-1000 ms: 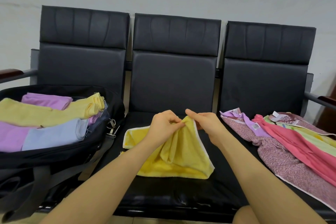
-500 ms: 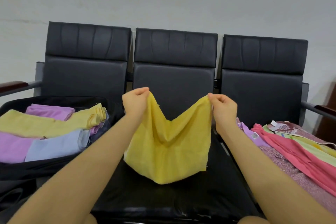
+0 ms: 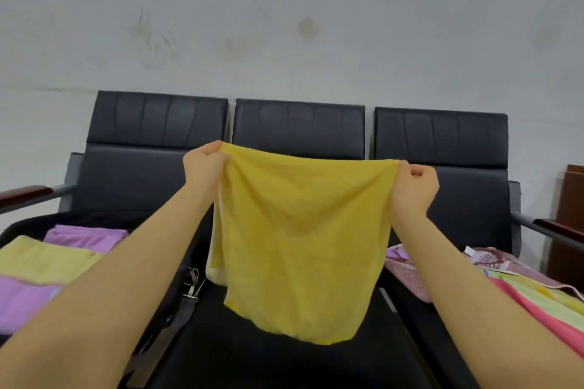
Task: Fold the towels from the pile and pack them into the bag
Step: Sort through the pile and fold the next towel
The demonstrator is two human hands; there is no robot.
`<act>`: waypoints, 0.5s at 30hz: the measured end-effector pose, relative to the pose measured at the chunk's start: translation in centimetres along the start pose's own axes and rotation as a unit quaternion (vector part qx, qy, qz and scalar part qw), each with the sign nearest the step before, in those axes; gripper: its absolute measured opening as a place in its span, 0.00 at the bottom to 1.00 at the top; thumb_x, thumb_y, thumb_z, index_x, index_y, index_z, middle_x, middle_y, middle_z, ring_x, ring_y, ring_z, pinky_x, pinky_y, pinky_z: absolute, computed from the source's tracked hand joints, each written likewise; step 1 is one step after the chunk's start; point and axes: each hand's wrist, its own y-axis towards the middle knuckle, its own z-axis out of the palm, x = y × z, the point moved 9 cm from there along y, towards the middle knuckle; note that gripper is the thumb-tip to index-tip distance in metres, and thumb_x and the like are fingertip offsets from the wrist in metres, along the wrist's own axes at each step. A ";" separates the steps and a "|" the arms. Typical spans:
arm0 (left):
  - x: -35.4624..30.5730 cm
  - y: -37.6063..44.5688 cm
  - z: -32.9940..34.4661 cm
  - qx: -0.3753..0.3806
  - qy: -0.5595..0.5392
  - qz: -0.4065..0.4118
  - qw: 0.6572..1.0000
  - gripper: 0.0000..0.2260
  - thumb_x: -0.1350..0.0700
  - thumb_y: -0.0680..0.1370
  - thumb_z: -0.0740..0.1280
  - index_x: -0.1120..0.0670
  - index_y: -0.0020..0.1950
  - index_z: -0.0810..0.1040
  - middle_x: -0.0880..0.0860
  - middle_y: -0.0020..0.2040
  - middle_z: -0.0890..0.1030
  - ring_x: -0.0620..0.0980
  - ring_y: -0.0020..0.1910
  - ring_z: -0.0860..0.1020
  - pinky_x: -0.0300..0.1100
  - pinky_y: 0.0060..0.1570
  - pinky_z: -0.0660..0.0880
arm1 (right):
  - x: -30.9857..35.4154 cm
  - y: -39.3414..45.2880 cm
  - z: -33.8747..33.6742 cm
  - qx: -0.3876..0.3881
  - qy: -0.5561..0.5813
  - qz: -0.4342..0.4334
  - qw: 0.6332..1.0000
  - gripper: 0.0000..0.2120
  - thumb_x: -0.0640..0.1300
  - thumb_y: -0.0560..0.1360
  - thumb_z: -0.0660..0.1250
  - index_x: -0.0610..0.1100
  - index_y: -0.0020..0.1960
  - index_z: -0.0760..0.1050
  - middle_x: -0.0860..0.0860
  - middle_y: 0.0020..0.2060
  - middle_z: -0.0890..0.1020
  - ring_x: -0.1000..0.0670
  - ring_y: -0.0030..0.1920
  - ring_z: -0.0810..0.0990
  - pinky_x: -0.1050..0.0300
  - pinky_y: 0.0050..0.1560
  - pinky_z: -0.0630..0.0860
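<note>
Up in the air, both hands, left hand point(image 3: 204, 167) and right hand point(image 3: 416, 188), pinch the top corners of the yellow towel point(image 3: 300, 240) over the middle seat point(image 3: 284, 363). No writing can be read. Folded towels point(image 3: 47, 262) fill the black bag point(image 3: 170, 303); the pile point(image 3: 521, 290) lies right.

The bag point(image 3: 28, 224) and towel pile point(image 3: 537, 290) run off the frame edges, perhaps half hidden by forearms.

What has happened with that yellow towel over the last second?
Both hands, left hand and right hand, lifted the yellow towel off the middle seat and drew its top corners apart, so it now hangs spread out. The bag and the towel pile stayed put.
</note>
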 end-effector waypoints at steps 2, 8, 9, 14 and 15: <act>-1.0 0.1 0.3 0.011 0.129 0.057 0.990 0.22 0.69 0.76 0.64 0.59 0.70 0.71 0.56 0.68 0.73 0.53 0.65 0.72 0.37 0.56 0.68 | 0.2 0.0 -0.4 -0.003 -0.013 -0.019 1.000 0.04 0.41 0.80 0.60 0.42 0.47 0.68 0.53 0.37 0.72 0.57 0.36 0.70 0.69 0.35 0.69; -2.3 -0.2 1.1 0.031 0.305 0.140 0.942 0.11 0.63 0.79 0.62 0.61 0.58 0.80 0.59 0.54 0.81 0.51 0.46 0.76 0.40 0.46 0.71 | -0.7 -0.3 -1.4 -0.006 -0.021 -0.013 1.000 0.03 0.40 0.80 0.62 0.42 0.52 0.70 0.54 0.37 0.72 0.58 0.36 0.71 0.68 0.35 0.67; -2.0 0.0 1.0 0.033 0.303 0.134 0.943 0.10 0.62 0.79 0.63 0.61 0.57 0.81 0.59 0.52 0.81 0.50 0.46 0.75 0.42 0.47 0.72 | -0.9 -0.2 -1.5 -0.005 -0.014 -0.008 1.000 0.05 0.40 0.79 0.62 0.42 0.54 0.70 0.54 0.37 0.72 0.58 0.35 0.71 0.68 0.35 0.68; -0.9 0.6 0.2 0.042 0.296 0.120 0.947 0.07 0.56 0.78 0.67 0.57 0.42 0.80 0.58 0.44 0.79 0.48 0.40 0.74 0.43 0.45 0.70 | -1.3 0.0 -0.9 0.054 -0.097 -0.012 0.994 0.16 0.35 0.77 0.61 0.41 0.64 0.73 0.46 0.50 0.78 0.51 0.45 0.76 0.61 0.42 0.73; -0.8 0.6 0.1 0.036 0.291 0.121 0.948 0.07 0.56 0.77 0.67 0.56 0.41 0.79 0.57 0.44 0.79 0.48 0.40 0.74 0.43 0.45 0.70 | -1.3 0.0 -0.7 0.067 -0.127 -0.020 0.989 0.17 0.34 0.77 0.61 0.40 0.65 0.72 0.45 0.54 0.78 0.48 0.50 0.77 0.58 0.47 0.75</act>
